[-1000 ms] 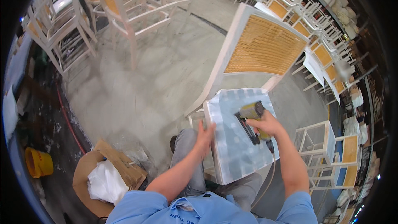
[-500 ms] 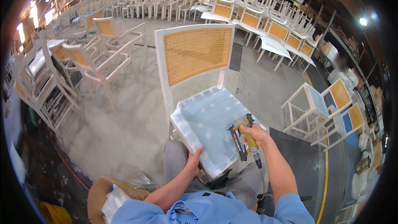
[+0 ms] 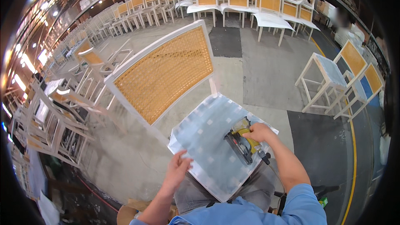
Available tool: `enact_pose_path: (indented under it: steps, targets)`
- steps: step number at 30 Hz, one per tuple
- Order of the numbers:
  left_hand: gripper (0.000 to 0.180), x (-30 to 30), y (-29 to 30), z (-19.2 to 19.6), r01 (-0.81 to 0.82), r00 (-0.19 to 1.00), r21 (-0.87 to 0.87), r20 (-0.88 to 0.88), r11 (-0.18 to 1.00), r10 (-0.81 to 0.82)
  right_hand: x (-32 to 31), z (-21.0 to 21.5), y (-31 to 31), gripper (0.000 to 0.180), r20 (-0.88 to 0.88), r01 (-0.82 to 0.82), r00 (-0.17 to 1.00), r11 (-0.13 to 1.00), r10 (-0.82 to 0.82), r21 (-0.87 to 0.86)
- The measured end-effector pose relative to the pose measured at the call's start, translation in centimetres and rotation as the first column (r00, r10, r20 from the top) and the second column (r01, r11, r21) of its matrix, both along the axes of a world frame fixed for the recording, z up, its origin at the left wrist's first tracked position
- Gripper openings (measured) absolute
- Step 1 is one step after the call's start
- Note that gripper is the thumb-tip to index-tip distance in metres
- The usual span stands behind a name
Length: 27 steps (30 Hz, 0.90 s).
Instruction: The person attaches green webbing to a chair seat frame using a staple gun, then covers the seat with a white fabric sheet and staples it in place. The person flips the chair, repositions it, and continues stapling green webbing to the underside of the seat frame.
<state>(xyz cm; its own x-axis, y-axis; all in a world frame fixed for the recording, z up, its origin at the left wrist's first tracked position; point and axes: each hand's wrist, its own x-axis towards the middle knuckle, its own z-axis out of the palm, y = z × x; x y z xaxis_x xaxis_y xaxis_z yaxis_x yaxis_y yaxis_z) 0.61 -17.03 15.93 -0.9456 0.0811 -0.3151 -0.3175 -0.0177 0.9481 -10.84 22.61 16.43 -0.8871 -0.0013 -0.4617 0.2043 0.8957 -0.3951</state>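
Observation:
A white-framed chair with a woven cane back (image 3: 166, 73) stands tilted in front of me. Its square seat (image 3: 208, 129), wrapped in pale blue, white-flecked cloth or film, rests over my lap. My right hand (image 3: 261, 132) grips a yellow and black air stapler (image 3: 241, 129) lying over the right half of the seat, with a hose running off its lower end. Beside the seat's near left edge, my left hand (image 3: 177, 170) holds nothing. Its fingers are loosely bent and apart; whether they touch the edge, I cannot tell.
Armchair frames (image 3: 62, 116) crowd the left side. Chairs stacked upside down on others (image 3: 258, 4) line the back. A stool-like seat (image 3: 329, 68) and cane-backed chairs (image 3: 352, 58) stand at right, near a yellow floor line (image 3: 353, 150). A cardboard box (image 3: 129, 212) is at lower left.
My left hand has let go of the seat's left edge and its fingers have spread. The chair back now leans further left in view. The stapler stays in my right hand over the seat.

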Motion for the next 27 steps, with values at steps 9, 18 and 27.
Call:
enact_pose_path:
  steps: [9, 18, 27]
  targets:
    - [0.045, -29.2, 10.9, -2.9, -0.148, 0.886, -0.728, -0.399, 0.670, -0.238, -9.3, 0.8, -4.2, 0.038, -0.434, -0.106, 0.900, 0.950, -0.034, -0.294]
    - [0.044, -35.6, 15.1, -5.3, 0.240, 0.951, -0.750, 0.054, 0.616, -0.304, -17.1, -4.2, -7.3, 0.044, -0.430, -0.183, 0.897, 0.973, 0.108, -0.137]
    - [0.037, -37.0, 13.4, -4.4, 0.325, 0.944, -0.528, 0.126, 0.784, -0.306, -21.0, -5.4, -8.4, 0.023, -0.355, -0.137, 0.932, 0.978, 0.073, -0.158]
